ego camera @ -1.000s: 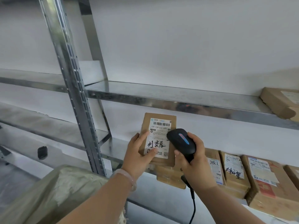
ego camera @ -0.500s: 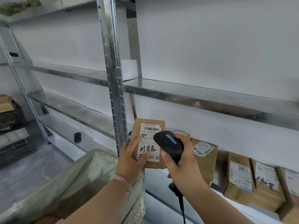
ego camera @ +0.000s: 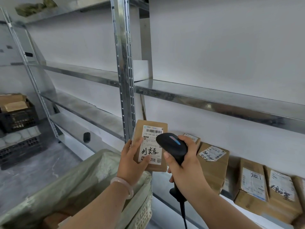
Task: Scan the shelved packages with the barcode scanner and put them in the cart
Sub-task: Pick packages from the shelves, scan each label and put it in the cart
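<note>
Your left hand point(ego camera: 132, 162) is grasping the package point(ego camera: 148, 129) just below the middle of the frame: the fingers wrap round its left edge and the thumb lies across the lower part of the white label, beside the handwritten characters. The package stands upright with the label facing you, its barcode at the top, and it is lifted in front of the metal post point(ego camera: 123, 80) of the rack. Your right hand point(ego camera: 184, 169) is clenched round the grip of the scanner point(ego camera: 172, 145), with the thumb up along the left of the handle. The scanner's black head overlaps the right side of the label and is turned toward the barcode. Its cable point(ego camera: 183, 210) hangs from the bottom of the handle to the lower edge of the frame. A pale bracelet point(ego camera: 123, 184) sits on your left wrist. The cart point(ego camera: 143, 214) fills the lower left; it has a white mesh wall and is lined with a pale green sack point(ego camera: 79, 182), and its near corner lies right under your left hand. More packages remain at the lower right, under the long metal shelf point(ego camera: 214, 103): one brown box point(ego camera: 212, 167) with a torn label just behind your right hand, and further right two more boxes point(ego camera: 252, 184) side by side, labels facing out. At the left edge of the frame a black crate point(ego camera: 18, 119) holds cardboard.
</note>
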A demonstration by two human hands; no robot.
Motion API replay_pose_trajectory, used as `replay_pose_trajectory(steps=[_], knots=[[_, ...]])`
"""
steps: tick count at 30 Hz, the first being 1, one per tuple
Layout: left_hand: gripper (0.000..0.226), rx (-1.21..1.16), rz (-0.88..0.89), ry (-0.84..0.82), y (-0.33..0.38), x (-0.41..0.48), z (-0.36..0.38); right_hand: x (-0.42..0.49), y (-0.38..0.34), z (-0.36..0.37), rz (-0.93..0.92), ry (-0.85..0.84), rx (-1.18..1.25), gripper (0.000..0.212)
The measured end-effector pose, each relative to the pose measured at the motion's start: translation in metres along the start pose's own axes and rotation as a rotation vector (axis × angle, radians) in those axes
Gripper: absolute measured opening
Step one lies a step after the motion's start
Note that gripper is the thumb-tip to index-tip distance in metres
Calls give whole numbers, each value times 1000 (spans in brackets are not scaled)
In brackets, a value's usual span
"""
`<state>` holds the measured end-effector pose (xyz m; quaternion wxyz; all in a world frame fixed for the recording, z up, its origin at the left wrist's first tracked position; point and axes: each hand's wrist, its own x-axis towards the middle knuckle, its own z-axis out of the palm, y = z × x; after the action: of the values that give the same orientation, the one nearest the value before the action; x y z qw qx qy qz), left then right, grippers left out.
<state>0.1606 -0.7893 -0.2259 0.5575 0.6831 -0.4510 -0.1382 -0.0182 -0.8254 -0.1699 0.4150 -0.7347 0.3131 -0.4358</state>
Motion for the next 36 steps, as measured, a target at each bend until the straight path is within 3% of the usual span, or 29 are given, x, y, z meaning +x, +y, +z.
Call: replay_pose_trajectory(steps=[9, 20, 28, 36], knots=[[60, 39, 3, 20, -2, 2, 4, -4, 3, 9, 74, 44, 69, 51], [62, 81, -42, 71, -21, 0, -14, -1, 6, 26, 68, -28, 58, 51], [62, 151, -211, 182, -63, -36, -82, -2, 20, 88, 93, -227, 18, 51], [63, 158, -610, 399, -138, -92, -162, -14, 29, 170, 115, -466, -4, 53]])
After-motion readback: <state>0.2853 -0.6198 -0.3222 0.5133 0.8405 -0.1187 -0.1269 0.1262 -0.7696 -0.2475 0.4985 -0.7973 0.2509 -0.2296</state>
